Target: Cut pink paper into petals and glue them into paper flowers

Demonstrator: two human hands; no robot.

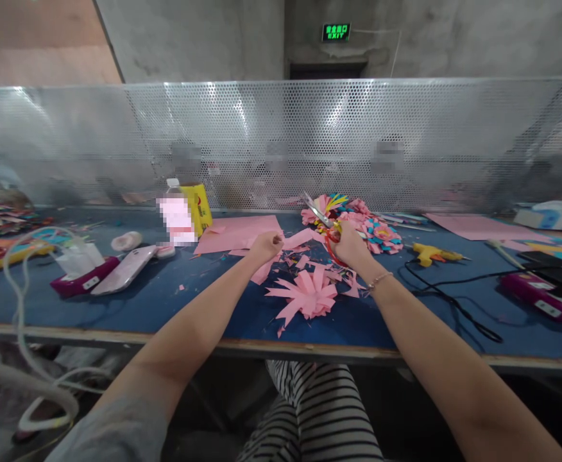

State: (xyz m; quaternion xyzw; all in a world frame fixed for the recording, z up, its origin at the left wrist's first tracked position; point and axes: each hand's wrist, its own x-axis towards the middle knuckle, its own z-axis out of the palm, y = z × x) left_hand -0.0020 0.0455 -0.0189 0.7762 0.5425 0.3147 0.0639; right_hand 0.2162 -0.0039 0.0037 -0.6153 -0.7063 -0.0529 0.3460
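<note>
My left hand (266, 247) is closed in a pinch at the end of a pink paper strip (305, 239), which stretches toward the right. My right hand (351, 245) grips a pair of scissors (322, 217) with red handles; the blades point up and to the left, away from me. Whether the blades are parted is hard to see. Below and between my hands lies a pink paper flower (310, 294) with long fringed petals. Small pink scraps (305, 262) are scattered just behind it. Under my left hand's far side rests a pink sheet (242, 231).
Finished paper flowers (382, 237) are piled behind my right hand. A yellow glue gun (432, 253) lies to the right, its black cord trailing near a purple power strip (545, 298). Left stand a bottle (178, 218), a phone (124, 269) and another power strip (83, 276). A perforated metal screen (242, 141) closes the back.
</note>
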